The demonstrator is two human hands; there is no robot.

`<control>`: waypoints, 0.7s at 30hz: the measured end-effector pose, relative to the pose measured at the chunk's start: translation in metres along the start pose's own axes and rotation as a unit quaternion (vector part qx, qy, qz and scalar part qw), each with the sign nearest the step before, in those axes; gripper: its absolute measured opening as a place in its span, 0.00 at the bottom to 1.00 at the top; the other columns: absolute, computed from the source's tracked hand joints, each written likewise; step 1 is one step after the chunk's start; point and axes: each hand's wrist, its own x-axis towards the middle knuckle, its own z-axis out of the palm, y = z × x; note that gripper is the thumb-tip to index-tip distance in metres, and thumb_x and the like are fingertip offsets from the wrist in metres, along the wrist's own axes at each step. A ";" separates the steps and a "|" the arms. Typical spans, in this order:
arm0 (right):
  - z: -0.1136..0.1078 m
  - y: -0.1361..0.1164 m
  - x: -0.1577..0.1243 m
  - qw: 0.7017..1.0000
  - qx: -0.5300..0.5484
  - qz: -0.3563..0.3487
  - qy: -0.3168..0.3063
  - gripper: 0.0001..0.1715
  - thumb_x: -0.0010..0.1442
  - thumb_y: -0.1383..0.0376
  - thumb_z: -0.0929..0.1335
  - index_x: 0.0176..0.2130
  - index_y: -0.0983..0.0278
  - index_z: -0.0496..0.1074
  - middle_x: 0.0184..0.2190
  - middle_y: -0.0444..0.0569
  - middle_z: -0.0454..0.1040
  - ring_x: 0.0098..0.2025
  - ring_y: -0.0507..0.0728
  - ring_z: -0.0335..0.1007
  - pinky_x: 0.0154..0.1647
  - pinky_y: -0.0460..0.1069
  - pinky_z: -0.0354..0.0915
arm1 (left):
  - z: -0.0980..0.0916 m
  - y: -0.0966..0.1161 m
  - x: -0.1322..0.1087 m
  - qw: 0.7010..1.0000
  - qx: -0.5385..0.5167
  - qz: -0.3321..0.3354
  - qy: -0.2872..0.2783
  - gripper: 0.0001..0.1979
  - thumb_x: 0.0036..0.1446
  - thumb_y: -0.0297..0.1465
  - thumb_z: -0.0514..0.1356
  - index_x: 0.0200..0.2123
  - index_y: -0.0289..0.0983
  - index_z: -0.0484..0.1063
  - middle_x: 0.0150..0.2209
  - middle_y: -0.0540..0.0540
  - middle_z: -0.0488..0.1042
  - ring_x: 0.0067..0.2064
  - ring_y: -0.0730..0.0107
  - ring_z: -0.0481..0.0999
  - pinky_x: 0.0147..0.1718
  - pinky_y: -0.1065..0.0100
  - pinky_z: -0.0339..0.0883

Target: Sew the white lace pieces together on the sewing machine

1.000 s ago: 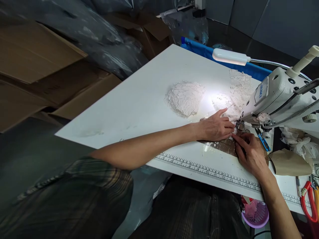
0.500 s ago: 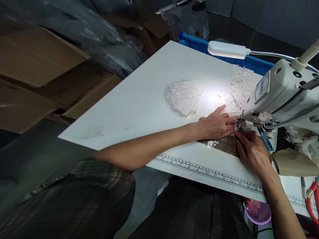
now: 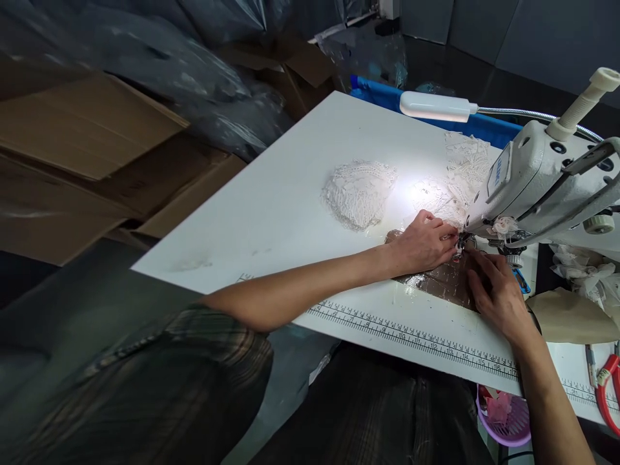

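Note:
At the sewing machine's needle and presser foot point(image 3: 462, 242), my left hand point(image 3: 426, 245) has its fingers bent and close together. Whatever they press there is small and mostly covered by the fingertips. My right hand point(image 3: 501, 297) rests just right of the foot, index finger stretched toward it and thumb apart; nothing shows in its grip. Under both hands lies a shiny brown taped patch point(image 3: 436, 284) on the white table point(image 3: 271, 213). Behind my left hand are white lace pieces point(image 3: 438, 197), and a lace pile point(image 3: 361, 194) sits farther left.
The white machine head point(image 3: 533, 174) stands at the right, below a lit lamp point(image 3: 436, 106). A printed ruler point(image 3: 402, 336) runs along the front edge. Red-handled scissors point(image 3: 603, 394) lie far right, a purple basket point(image 3: 511, 423) hangs below, and cardboard boxes point(image 3: 82, 129) stand left.
My right hand's fingertips have drawn slightly right, away from my left fingers. My left hand stays by the needle. The whole view has shifted a little.

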 end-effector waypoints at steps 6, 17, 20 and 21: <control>0.001 0.001 -0.007 0.999 0.035 0.030 0.029 0.25 0.69 0.57 0.62 0.62 0.57 0.70 0.51 0.57 0.74 0.53 0.64 0.72 0.53 0.63 0.71 | -0.006 -0.021 -0.001 0.994 -0.098 0.023 0.037 0.13 0.72 0.34 0.53 0.47 0.35 0.75 0.49 0.39 0.77 0.45 0.62 0.76 0.44 0.57 0.66; 0.004 0.003 -0.009 0.999 0.020 0.028 0.018 0.25 0.69 0.57 0.61 0.60 0.60 0.71 0.48 0.58 0.73 0.49 0.63 0.73 0.51 0.61 0.72 | 0.000 -0.027 0.001 0.977 -0.205 0.057 0.021 0.13 0.73 0.30 0.52 0.41 0.35 0.75 0.41 0.42 0.79 0.42 0.69 0.79 0.42 0.64 0.73; 0.005 0.003 -0.009 0.999 0.022 0.018 0.029 0.24 0.69 0.58 0.61 0.59 0.60 0.72 0.48 0.57 0.73 0.49 0.63 0.73 0.51 0.60 0.72 | 0.001 -0.027 0.002 0.975 -0.207 0.050 0.065 0.13 0.72 0.30 0.50 0.41 0.34 0.74 0.40 0.42 0.80 0.42 0.69 0.79 0.42 0.64 0.74; 0.005 0.003 -0.009 0.999 0.023 0.016 0.032 0.23 0.69 0.58 0.62 0.59 0.59 0.72 0.49 0.57 0.73 0.50 0.63 0.73 0.51 0.61 0.72 | 0.001 -0.027 0.002 0.974 -0.204 0.057 0.076 0.13 0.72 0.29 0.50 0.41 0.33 0.74 0.40 0.42 0.80 0.42 0.69 0.79 0.42 0.65 0.74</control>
